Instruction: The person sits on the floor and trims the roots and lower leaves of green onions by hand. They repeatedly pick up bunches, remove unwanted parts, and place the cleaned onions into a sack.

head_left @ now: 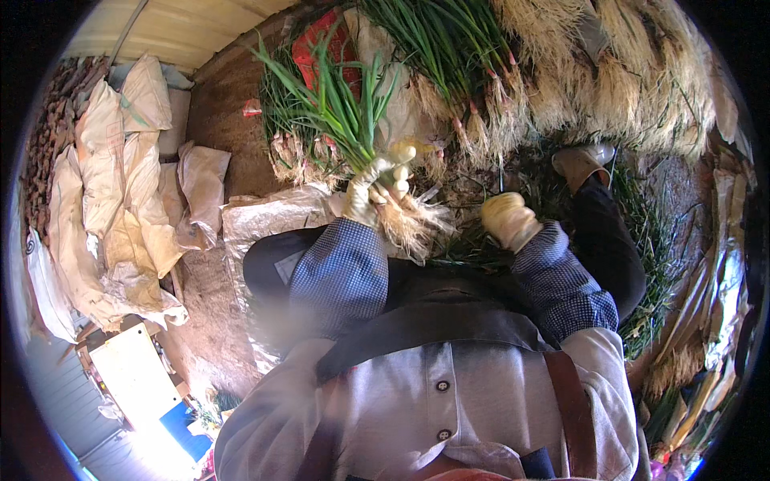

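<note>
My left hand (374,186), in a pale glove, is closed round the lower stems of a bunch of green onions or young garlic (346,120). The leaves point up and the pale roots hang to the right of the fist. My right hand (510,221), gloved too, is a fist low over cut leaves. A thin dark upright thing, perhaps a blade, rises just above it; its kind is unclear. Behind the held bunch lies another bunch with reddish stem ends (301,150). More long-leaved plants (445,60) lie beyond my hands.
Rows of plants with straw-coloured roots (619,90) fill the far right. Cut green leaves (656,240) cover ground beside my right leg. A whitish plastic sack (271,222) lies by my left knee, and empty-looking woven sacks (129,180) spread at the left. A red bag (325,51) is at the back.
</note>
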`<control>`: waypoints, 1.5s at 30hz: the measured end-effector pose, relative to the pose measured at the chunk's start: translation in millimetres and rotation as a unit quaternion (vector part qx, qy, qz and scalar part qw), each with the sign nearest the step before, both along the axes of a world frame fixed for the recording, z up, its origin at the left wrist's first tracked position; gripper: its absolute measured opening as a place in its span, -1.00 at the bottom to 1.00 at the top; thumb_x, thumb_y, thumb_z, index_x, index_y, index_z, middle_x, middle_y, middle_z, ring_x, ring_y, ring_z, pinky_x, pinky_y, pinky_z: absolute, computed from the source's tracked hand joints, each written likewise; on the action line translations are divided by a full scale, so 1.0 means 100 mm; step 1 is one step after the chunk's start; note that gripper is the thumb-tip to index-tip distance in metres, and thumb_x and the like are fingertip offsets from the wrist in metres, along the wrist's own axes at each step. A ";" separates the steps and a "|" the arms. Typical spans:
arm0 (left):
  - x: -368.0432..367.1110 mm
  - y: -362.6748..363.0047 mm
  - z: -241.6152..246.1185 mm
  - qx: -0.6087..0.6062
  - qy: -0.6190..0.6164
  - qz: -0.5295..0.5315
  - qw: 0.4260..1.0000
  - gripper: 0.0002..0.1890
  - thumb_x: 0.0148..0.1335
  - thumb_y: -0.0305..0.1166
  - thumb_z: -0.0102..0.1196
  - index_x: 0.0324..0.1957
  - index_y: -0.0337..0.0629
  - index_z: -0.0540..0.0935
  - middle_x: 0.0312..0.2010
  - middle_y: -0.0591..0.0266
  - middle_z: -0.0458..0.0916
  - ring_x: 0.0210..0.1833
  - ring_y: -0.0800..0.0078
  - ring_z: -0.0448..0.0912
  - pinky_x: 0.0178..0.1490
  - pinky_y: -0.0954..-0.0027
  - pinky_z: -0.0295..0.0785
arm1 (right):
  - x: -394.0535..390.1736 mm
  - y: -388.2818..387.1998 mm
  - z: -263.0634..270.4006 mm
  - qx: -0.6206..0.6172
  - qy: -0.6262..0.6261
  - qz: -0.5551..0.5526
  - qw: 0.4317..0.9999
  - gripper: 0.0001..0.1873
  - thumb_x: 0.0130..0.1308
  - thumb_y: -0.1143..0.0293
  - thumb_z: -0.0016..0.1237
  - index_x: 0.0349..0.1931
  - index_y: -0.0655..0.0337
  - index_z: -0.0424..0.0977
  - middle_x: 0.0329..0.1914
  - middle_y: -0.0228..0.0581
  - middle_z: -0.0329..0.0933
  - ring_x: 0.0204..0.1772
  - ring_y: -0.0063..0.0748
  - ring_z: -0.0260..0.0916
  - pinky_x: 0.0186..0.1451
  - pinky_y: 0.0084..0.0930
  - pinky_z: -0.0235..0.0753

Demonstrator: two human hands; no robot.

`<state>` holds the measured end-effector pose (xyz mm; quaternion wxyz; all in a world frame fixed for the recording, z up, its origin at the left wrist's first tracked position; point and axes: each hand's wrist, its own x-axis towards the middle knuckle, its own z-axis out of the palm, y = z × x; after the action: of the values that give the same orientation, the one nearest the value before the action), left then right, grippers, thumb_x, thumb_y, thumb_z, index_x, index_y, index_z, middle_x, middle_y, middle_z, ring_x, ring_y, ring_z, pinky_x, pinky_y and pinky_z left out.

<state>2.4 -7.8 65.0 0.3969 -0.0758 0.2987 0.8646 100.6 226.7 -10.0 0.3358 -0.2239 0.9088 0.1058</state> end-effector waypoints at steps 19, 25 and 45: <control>0.03 -0.09 -0.05 -0.220 0.119 -0.086 0.964 -0.80 0.06 -0.42 0.23 -0.26 -0.23 0.56 -0.48 0.13 0.62 -0.63 0.55 0.47 -0.69 0.66 0.22 | -0.78 1.12 0.97 -0.856 0.008 -0.264 0.445 -0.69 0.39 0.16 -0.16 -0.06 0.18 0.45 -0.16 -0.16 0.60 -0.10 -0.34 0.55 -0.05 -0.38 0.55; 0.00 -0.03 -0.09 -0.067 0.123 -0.139 0.980 -0.80 0.07 -0.34 0.27 -0.33 -0.19 0.55 -0.03 -0.05 0.58 -0.49 0.47 0.53 -0.55 0.50 0.42 | -0.48 0.33 0.40 -0.634 -0.072 -0.548 0.541 -0.55 0.34 0.09 -0.08 0.08 0.21 0.46 -0.07 -0.15 0.60 -0.06 -0.27 0.56 0.04 -0.36 0.51; -0.30 -0.16 0.51 -0.184 0.204 -0.059 0.960 -0.73 0.00 -0.40 0.31 -0.24 -0.19 0.56 -0.18 -0.09 0.64 -0.61 0.54 0.49 -0.63 0.56 0.34 | -1.77 1.28 1.22 -0.622 0.273 -0.508 0.531 -0.68 0.30 0.19 -0.14 -0.05 0.12 0.53 -0.16 -0.24 0.60 -0.21 -0.50 0.51 -0.15 -0.61 0.53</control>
<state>-27.3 -23.7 116.5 0.3569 0.0477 0.5311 0.7670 -76.5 355.2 111.6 -0.1552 0.1629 0.7532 -0.6181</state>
